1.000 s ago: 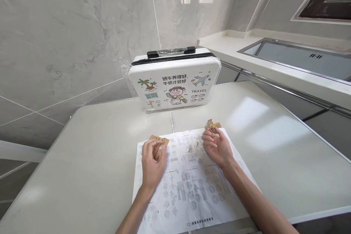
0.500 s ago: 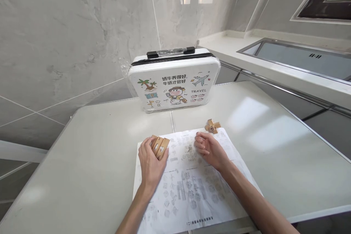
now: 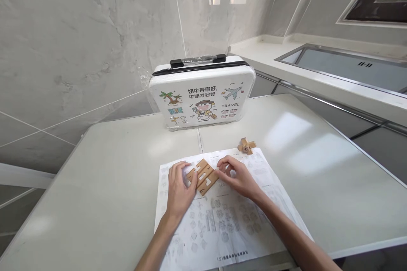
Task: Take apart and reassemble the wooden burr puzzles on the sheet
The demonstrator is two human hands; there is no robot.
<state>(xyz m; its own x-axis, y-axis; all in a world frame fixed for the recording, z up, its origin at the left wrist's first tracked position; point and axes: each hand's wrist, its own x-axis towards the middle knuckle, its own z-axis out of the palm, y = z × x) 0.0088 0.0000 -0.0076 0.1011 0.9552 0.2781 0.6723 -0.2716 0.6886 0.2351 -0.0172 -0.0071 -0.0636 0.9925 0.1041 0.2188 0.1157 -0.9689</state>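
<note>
Several flat wooden puzzle pieces [image 3: 205, 176] with cut-out slots and inked numbers lie side by side at a slant, over a printed sheet [image 3: 216, 220]. My left hand [image 3: 180, 188] grips them from the left, with the thumb along their near side and the fingers curled around the far end. From the right, my right hand [image 3: 237, 174] has its thumb and fingertips pinched at the right corner of the pieces. A small cross-shaped wooden puzzle assembly [image 3: 246, 146] rests at the sheet's top right corner, apart from both hands.
A white case [image 3: 203, 97] with cartoon prints and a black handle, wrapped in clear plastic, stands at the back of the white table [image 3: 111, 169]. Behind it is a grey tiled wall [image 3: 85, 42]. A counter with a recessed sink [image 3: 343, 67] runs along the right.
The wooden pieces have moved right and been turned, now lying flatter with their slots facing up. My right hand has moved left and down to their corner.
</note>
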